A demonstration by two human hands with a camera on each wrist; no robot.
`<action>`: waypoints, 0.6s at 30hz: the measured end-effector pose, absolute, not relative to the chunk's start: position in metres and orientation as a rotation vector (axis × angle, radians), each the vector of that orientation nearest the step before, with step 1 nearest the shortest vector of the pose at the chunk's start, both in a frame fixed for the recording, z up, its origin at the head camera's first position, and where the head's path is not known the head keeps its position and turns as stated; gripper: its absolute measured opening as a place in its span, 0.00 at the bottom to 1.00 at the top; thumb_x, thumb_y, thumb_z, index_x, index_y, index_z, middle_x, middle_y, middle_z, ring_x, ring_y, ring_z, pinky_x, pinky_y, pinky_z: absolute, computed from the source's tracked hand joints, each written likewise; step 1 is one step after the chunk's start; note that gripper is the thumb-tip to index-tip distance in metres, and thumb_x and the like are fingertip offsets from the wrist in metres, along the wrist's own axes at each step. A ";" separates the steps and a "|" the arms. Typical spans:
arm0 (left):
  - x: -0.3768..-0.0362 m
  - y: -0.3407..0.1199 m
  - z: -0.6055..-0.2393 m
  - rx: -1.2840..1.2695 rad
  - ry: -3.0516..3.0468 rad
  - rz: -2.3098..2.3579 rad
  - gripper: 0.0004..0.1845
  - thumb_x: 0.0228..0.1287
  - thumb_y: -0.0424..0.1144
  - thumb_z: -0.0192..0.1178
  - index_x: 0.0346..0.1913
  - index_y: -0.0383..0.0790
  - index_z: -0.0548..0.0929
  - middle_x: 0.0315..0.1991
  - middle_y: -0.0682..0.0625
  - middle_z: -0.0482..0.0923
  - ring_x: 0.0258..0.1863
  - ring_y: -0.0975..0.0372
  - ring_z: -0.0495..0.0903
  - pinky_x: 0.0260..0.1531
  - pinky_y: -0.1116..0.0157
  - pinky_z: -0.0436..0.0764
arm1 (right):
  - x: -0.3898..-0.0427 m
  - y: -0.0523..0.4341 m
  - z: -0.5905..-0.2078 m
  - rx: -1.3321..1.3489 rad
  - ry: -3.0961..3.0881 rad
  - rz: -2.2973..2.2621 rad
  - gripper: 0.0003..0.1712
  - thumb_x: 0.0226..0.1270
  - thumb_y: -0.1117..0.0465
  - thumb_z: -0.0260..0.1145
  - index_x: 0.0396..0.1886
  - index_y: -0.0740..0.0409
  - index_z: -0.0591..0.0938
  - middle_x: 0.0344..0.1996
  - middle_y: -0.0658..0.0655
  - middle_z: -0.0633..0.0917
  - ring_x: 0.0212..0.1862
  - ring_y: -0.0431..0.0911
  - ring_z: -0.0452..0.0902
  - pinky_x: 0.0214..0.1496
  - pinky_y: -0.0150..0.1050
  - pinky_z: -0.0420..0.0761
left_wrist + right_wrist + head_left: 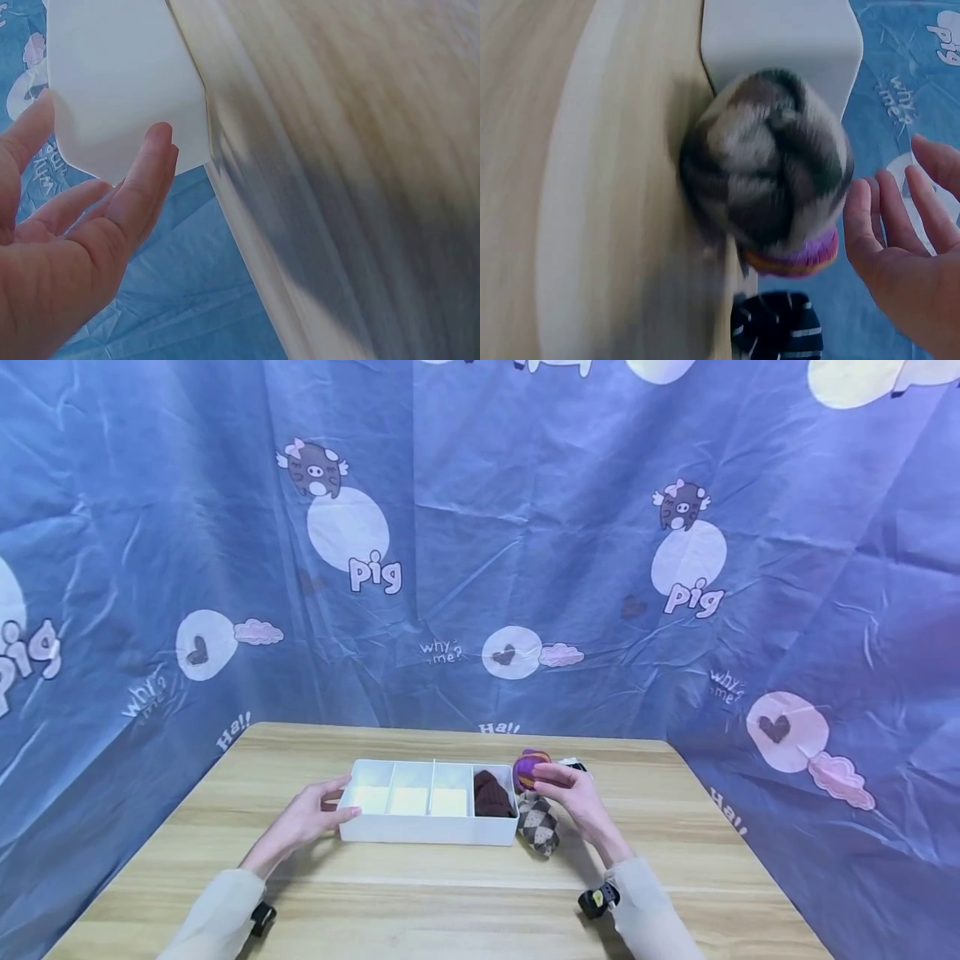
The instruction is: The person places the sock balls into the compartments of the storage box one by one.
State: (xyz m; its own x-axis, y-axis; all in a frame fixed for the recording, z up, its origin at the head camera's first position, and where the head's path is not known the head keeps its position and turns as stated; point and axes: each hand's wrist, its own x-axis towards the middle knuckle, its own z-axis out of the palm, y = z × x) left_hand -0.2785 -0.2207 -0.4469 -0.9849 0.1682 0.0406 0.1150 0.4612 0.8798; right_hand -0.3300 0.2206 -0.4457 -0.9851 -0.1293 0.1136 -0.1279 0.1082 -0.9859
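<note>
A white box (427, 832) with compartments in a row stands on the table. A dark brown rolled sock (492, 795) fills its rightmost compartment. At the box's left end is my left hand (303, 814), its extended fingers and thumb right at the end wall and corners. Beyond the right end, a grey-and-brown checkered rolled sock (538, 823) lies against the box, with a purple-and-orange rolled sock (527, 770) behind it. My right hand (576, 795) hovers beside these two, fingers loosely extended and nothing between them. A black, white-striped rolled sock (778, 327) shows in the right wrist view.
The wooden table (420, 910) runs up to a blue curtain (480, 543) printed with pigs, which hangs behind and along both sides. Black wrist cameras sit at both sleeves. The box's other compartments (408, 800) show bare white floors.
</note>
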 end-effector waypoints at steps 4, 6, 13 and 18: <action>-0.279 -0.221 -0.449 0.263 2.623 1.606 0.41 0.62 0.39 0.67 0.71 0.22 0.60 0.60 0.23 0.71 0.54 0.39 0.79 0.44 0.57 0.88 | -0.325 0.231 -0.447 -0.287 2.357 -1.958 0.27 0.60 0.69 0.69 0.60 0.71 0.76 0.58 0.72 0.79 0.58 0.58 0.79 0.55 0.30 0.82; -0.279 -0.221 -0.449 0.261 2.626 1.607 0.41 0.62 0.39 0.68 0.71 0.23 0.60 0.60 0.23 0.71 0.54 0.39 0.79 0.44 0.57 0.88 | -0.323 0.235 -0.448 -0.329 2.355 -1.888 0.28 0.60 0.68 0.69 0.61 0.71 0.75 0.60 0.72 0.77 0.59 0.60 0.77 0.56 0.29 0.81; -0.279 -0.222 -0.448 0.254 2.631 1.599 0.41 0.62 0.40 0.68 0.71 0.23 0.60 0.61 0.23 0.70 0.54 0.39 0.79 0.44 0.57 0.88 | -0.321 0.246 -0.455 -0.491 2.274 -1.723 0.31 0.60 0.67 0.70 0.63 0.70 0.74 0.63 0.70 0.75 0.64 0.58 0.71 0.62 0.31 0.77; -0.279 -0.221 -0.449 0.229 2.626 1.606 0.42 0.61 0.41 0.68 0.71 0.25 0.61 0.62 0.23 0.69 0.54 0.40 0.79 0.44 0.58 0.88 | -0.321 0.248 -0.460 -0.500 2.182 -1.723 0.33 0.59 0.68 0.70 0.64 0.69 0.72 0.65 0.70 0.73 0.66 0.55 0.70 0.63 0.33 0.76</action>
State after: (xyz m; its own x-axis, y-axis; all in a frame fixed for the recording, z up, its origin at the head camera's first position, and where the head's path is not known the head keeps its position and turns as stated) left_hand -0.2792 -0.2211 -0.4492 -0.9875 0.1548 0.0308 0.0979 0.4480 0.8887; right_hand -0.3214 0.2475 -0.4600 -0.8891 -0.4567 -0.0298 -0.0768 0.2131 -0.9740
